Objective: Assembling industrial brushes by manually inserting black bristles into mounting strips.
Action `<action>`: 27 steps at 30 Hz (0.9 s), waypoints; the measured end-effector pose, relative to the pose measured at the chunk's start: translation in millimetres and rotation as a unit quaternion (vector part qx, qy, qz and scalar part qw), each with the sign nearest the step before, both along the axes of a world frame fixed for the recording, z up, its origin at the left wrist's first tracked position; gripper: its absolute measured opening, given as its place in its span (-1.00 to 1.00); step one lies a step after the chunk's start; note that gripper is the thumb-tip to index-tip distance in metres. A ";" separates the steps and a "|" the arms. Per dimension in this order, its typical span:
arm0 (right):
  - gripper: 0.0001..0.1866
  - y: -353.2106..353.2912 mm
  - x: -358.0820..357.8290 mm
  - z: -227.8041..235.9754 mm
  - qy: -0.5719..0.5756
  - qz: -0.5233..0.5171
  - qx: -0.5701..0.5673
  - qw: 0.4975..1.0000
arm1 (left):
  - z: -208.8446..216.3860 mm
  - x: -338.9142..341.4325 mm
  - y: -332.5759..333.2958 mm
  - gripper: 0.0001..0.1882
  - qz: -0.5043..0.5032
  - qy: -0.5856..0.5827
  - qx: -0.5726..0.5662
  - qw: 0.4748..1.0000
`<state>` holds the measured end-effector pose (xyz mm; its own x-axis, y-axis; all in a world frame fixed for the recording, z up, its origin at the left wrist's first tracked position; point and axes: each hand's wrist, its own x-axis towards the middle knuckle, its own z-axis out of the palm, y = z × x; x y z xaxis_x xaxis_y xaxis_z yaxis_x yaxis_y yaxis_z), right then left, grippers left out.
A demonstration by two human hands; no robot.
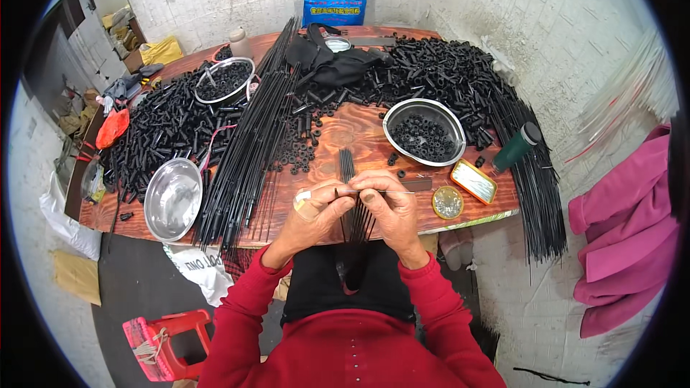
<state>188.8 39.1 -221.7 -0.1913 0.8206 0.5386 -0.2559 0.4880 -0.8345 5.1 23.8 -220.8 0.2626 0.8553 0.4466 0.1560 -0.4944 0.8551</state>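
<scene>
Both hands meet at the table's front edge, fingers pinched around a slim dark rod held level between them. One end of it thins to a fine tip beyond my right hand. My left hand, with pale tape on its fingers, grips the other end; what sits under the fingertips is too small to make out. Below the hands, a bundle of thin black rods runs from the tabletop down toward my lap, partly hidden by them. A flat dark bar lies right of my right hand.
Black tubular parts heap at left and back. Long black rods lie left. An empty metal bowl stands front left; another bowl holds small black rings. A round tin, a rectangular tin and a green bottle stand right.
</scene>
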 end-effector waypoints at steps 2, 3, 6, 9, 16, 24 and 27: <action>-0.84 -0.3 -0.9 1.4 -0.005 -0.004 0.000 1.000 | -3.2 -0.1 3.9 -0.82 0.009 0.005 0.044 0.999; -0.84 1.0 -0.9 0.5 -0.006 -0.007 0.008 1.000 | -1.8 0.6 3.9 -0.82 0.008 0.005 0.044 0.999; -0.83 2.2 -1.3 0.8 -0.006 -0.009 0.011 1.000 | 1.3 2.7 4.8 -0.83 -0.001 -0.004 0.021 1.000; -0.83 3.4 -2.1 0.7 0.001 -0.003 0.008 1.000 | -0.7 3.3 6.3 -0.83 0.004 0.000 0.028 1.000; -0.84 0.0 2.2 2.3 -0.013 -0.005 0.021 1.000 | 1.0 5.2 3.9 -0.83 0.002 0.009 0.037 0.999; -0.84 -3.2 3.3 0.5 0.000 -0.004 0.004 1.000 | -4.1 7.5 -0.8 -0.83 0.002 -0.025 -0.002 1.000; -0.85 -0.3 2.3 0.0 -0.008 -0.012 0.009 1.000 | -2.1 7.2 2.4 -0.83 0.004 -0.022 0.021 1.000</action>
